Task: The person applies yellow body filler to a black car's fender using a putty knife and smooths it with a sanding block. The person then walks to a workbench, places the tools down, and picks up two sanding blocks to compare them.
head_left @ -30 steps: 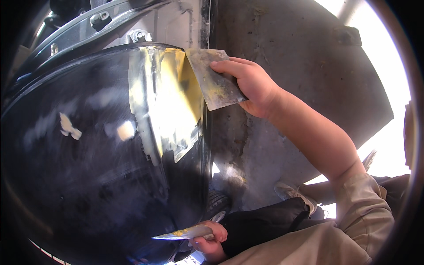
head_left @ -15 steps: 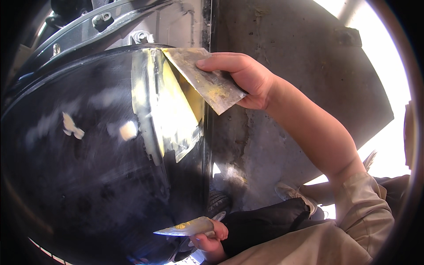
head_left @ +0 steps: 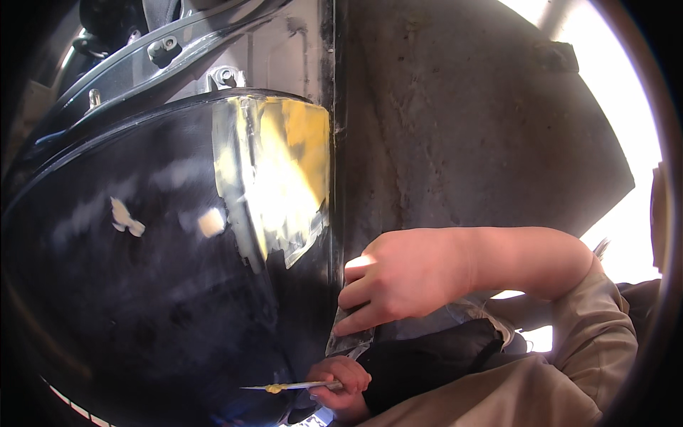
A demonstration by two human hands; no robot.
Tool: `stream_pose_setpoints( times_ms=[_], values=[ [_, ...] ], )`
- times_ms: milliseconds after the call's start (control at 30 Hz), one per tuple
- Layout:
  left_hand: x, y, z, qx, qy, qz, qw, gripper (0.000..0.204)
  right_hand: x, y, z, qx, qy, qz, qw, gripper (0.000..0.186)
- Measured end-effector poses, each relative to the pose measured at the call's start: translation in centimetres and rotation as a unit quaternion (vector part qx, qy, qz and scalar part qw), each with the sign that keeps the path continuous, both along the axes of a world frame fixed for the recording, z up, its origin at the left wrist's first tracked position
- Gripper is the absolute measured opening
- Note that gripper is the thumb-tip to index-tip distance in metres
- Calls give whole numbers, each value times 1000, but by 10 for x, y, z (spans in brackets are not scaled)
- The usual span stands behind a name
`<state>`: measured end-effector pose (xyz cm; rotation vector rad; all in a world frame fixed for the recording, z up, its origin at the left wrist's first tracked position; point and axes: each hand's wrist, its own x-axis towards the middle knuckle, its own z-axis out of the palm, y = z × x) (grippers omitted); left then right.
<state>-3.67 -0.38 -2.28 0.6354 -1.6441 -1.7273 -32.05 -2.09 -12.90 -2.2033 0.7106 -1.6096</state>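
Note:
A black car body panel point(head_left: 163, 285) fills the left side, with a smooth patch of yellow body filler point(head_left: 299, 142) along its upper right edge. My right hand point(head_left: 409, 274) is closed around a flat metal filler spreader point(head_left: 348, 341), most of which my fingers hide. It is beside the panel's right edge, below the patch. Lower down, my left hand point(head_left: 340, 381) grips a putty knife point(head_left: 295, 386), seen nearly edge-on. A lump of yellow filler point(head_left: 273, 388) sits on its blade.
Two small pale spots point(head_left: 211, 223) mark the panel left of the filler. Beyond its top edge are a bolted hinge point(head_left: 226, 77) and a metal flange. To the right stands a large grey-brown panel point(head_left: 484, 128). My dark-trousered leg point(head_left: 427, 363) is close below the right hand.
My right hand has come down from the filler patch with the spreader, uncovering the patch's upper right corner. In my left hand the putty knife has turned from showing its face to edge-on.

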Motion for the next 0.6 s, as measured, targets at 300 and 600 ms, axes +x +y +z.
stream_pose_setpoints(
  times_ms=[300, 600],
  values=[
    [-5, 0, 3, -54, -69, -41, 995, 55, -20, -63, -26, -42, -307, -487, 817, 63],
    [0, -6, 7, -60, -122, -77, 988, 55, -59, -113, -53, -144, -173, -589, 776, 69]
  ],
)
